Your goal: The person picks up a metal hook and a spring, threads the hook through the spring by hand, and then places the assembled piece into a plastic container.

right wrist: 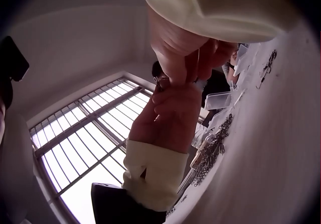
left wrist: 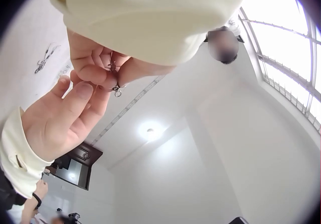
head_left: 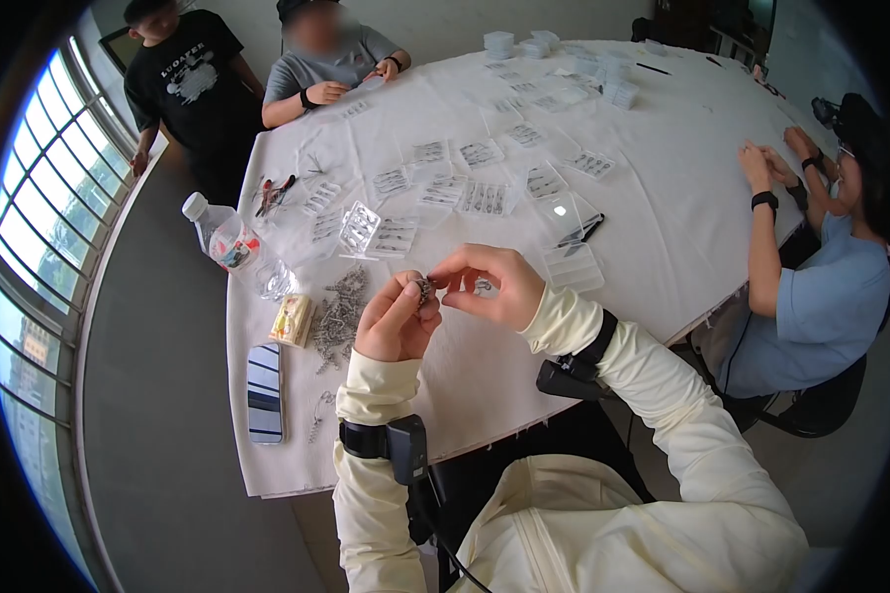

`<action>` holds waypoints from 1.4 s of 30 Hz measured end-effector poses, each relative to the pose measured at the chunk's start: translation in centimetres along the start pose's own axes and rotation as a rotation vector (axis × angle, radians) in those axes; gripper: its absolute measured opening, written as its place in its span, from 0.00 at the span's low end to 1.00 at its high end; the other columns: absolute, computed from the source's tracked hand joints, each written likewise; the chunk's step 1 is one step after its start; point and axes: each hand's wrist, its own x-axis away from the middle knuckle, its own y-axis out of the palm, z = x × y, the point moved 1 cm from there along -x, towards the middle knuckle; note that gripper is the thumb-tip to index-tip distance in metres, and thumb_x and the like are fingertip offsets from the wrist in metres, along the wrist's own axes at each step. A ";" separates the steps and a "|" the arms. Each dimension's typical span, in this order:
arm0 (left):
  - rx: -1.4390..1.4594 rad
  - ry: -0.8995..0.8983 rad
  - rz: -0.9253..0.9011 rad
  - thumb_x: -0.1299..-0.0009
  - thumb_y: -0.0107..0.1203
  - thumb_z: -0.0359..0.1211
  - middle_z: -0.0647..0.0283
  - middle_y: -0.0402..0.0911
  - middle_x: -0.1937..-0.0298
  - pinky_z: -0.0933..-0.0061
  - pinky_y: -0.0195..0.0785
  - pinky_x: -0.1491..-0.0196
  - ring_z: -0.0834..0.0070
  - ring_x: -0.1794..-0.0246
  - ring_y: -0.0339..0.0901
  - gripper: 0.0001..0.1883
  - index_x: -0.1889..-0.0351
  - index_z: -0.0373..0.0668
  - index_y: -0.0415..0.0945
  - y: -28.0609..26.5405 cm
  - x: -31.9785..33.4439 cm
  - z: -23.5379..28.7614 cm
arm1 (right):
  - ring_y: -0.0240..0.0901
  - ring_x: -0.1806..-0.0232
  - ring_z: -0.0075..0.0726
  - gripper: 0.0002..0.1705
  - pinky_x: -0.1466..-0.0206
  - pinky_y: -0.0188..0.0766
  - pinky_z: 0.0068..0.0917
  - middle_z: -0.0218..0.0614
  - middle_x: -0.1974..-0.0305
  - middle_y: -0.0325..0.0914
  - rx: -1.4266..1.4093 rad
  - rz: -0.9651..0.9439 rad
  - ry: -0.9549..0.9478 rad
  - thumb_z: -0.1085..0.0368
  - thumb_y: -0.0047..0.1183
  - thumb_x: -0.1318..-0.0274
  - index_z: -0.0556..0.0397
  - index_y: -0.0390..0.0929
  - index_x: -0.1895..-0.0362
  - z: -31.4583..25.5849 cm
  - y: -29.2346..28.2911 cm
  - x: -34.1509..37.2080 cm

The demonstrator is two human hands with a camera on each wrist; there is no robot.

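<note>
My left hand (head_left: pixel 396 318) holds a dark cluster of small metal pieces with rings (head_left: pixel 424 290) between thumb and curled fingers. In the left wrist view a shiny metal ring (left wrist: pixel 118 90) sticks out below the fingertips. My right hand (head_left: pixel 494 285) meets it from the right, thumb and forefinger pinching at the cluster's edge; the right wrist view shows a thin bright wire (right wrist: pixel 198 57) by those fingers. The fingers hide most of the cluster. Just left of the hands, a tangled pile of metal pieces (head_left: pixel 341 308) lies on the white tablecloth (head_left: pixel 653 208).
Clear compartment boxes (head_left: pixel 394 237) with small metal pieces spread beyond my hands; one empty box (head_left: pixel 572 267) lies nearer. On the left are a water bottle (head_left: pixel 235 247), a tissue pack (head_left: pixel 292 320), a phone (head_left: pixel 265 393) and pliers (head_left: pixel 275 195). Several people are around the table.
</note>
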 end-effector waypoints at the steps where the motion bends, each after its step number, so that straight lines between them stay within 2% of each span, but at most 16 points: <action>1: 0.000 0.001 0.000 0.24 0.45 0.29 0.64 0.72 0.59 0.80 0.59 0.63 0.81 0.65 0.64 0.07 0.52 0.37 0.69 0.0 0.0 0.1 | 0.78 0.65 0.26 0.15 0.62 0.72 0.23 0.31 0.63 0.82 -0.006 0.027 -0.007 0.73 0.62 0.49 0.51 0.81 0.54 0.0 0.1 0.0; 7: 0.060 -0.049 -0.016 0.25 0.48 0.31 0.67 0.70 0.61 0.79 0.59 0.62 0.81 0.66 0.63 0.07 0.54 0.38 0.69 0.2 0.0 0.0 | 0.75 0.69 0.24 0.11 0.63 0.72 0.22 0.31 0.66 0.82 -0.051 0.097 0.009 0.72 0.63 0.50 0.52 0.83 0.59 0.1 0.2 0.1; 10: 0.111 -0.050 -0.044 0.24 0.46 0.29 0.65 0.72 0.60 0.81 0.58 0.64 0.82 0.66 0.63 0.08 0.51 0.36 0.69 0.1 -0.1 -0.2 | 0.74 0.70 0.23 0.10 0.63 0.72 0.21 0.31 0.67 0.81 -0.037 0.113 0.003 0.72 0.63 0.50 0.52 0.83 0.61 0.0 0.1 0.1; 20: 0.118 -0.049 -0.063 0.24 0.45 0.28 0.65 0.72 0.60 0.80 0.58 0.64 0.81 0.66 0.63 0.08 0.51 0.36 0.68 0.1 -0.1 -0.5 | 0.74 0.70 0.21 0.07 0.64 0.71 0.20 0.30 0.68 0.81 -0.042 0.126 -0.011 0.74 0.60 0.48 0.53 0.83 0.63 0.7 0.4 0.2; 22: 0.109 -0.044 -0.064 0.24 0.45 0.28 0.65 0.72 0.60 0.80 0.58 0.64 0.81 0.65 0.63 0.08 0.51 0.36 0.68 0.2 -0.1 -0.6 | 0.74 0.69 0.20 0.05 0.62 0.71 0.19 0.29 0.68 0.81 -0.215 0.146 0.060 0.73 0.58 0.46 0.55 0.82 0.63 1.1 0.6 0.3; 23: 0.065 -0.024 -0.031 0.25 0.45 0.28 0.65 0.72 0.61 0.80 0.59 0.63 0.80 0.65 0.64 0.07 0.52 0.36 0.68 0.2 -0.1 -0.6 | 0.74 0.69 0.20 0.05 0.62 0.71 0.19 0.29 0.68 0.81 -0.215 0.145 0.060 0.73 0.58 0.46 0.55 0.82 0.63 1.2 0.6 0.4; 25: 0.021 -0.003 0.003 0.25 0.46 0.28 0.65 0.72 0.62 0.79 0.59 0.63 0.80 0.65 0.64 0.07 0.53 0.36 0.69 0.0 -0.2 -0.8 | 0.73 0.67 0.18 0.05 0.61 0.71 0.19 0.27 0.68 0.80 -0.387 0.139 0.234 0.71 0.57 0.44 0.57 0.80 0.63 0.9 0.6 0.4; 27: -0.128 0.072 0.011 0.25 0.47 0.28 0.66 0.72 0.63 0.78 0.60 0.63 0.79 0.65 0.66 0.06 0.54 0.36 0.69 -0.4 -0.4 -1.1 | 0.73 0.66 0.18 0.05 0.60 0.71 0.18 0.26 0.68 0.79 -0.450 0.128 0.266 0.70 0.57 0.43 0.57 0.79 0.62 1.4 0.5 0.5; 31: -0.182 0.111 0.085 0.26 0.50 0.27 0.67 0.74 0.65 0.79 0.61 0.65 0.81 0.68 0.68 0.04 0.56 0.38 0.70 -0.3 -0.6 -1.3 | 0.72 0.65 0.15 0.06 0.59 0.70 0.18 0.24 0.68 0.76 -0.572 0.109 0.375 0.69 0.56 0.42 0.57 0.78 0.62 2.0 0.4 0.5; 33: -0.198 0.147 0.036 0.26 0.50 0.27 0.67 0.75 0.65 0.79 0.62 0.66 0.82 0.67 0.70 0.04 0.56 0.38 0.71 -0.6 -0.7 -1.4 | 0.72 0.65 0.16 0.06 0.59 0.70 0.18 0.25 0.68 0.76 -0.555 0.122 0.366 0.69 0.56 0.43 0.57 0.77 0.62 2.0 0.5 0.5; 37: -0.205 0.139 0.070 0.26 0.50 0.27 0.67 0.74 0.66 0.78 0.63 0.66 0.81 0.68 0.70 0.04 0.57 0.38 0.71 -0.2 -0.7 -1.4 | 0.73 0.65 0.17 0.05 0.59 0.70 0.18 0.26 0.68 0.77 -0.436 0.176 0.313 0.70 0.56 0.43 0.57 0.77 0.62 1.2 0.6 0.6; 39: -0.084 0.024 0.154 0.26 0.50 0.28 0.67 0.74 0.67 0.78 0.63 0.66 0.81 0.68 0.70 0.03 0.59 0.38 0.71 0.2 -0.4 -1.2 | 0.73 0.64 0.17 0.05 0.58 0.70 0.18 0.26 0.67 0.77 -0.386 0.174 0.259 0.70 0.55 0.43 0.57 0.77 0.62 0.6 0.6 0.6; 42: -0.044 -0.031 0.184 0.26 0.49 0.28 0.65 0.73 0.64 0.80 0.60 0.67 0.80 0.67 0.67 0.04 0.58 0.37 0.71 0.4 -0.2 -1.1 | 0.73 0.64 0.18 0.05 0.58 0.71 0.18 0.27 0.67 0.77 -0.318 0.174 0.182 0.71 0.55 0.44 0.57 0.77 0.62 0.4 0.7 0.5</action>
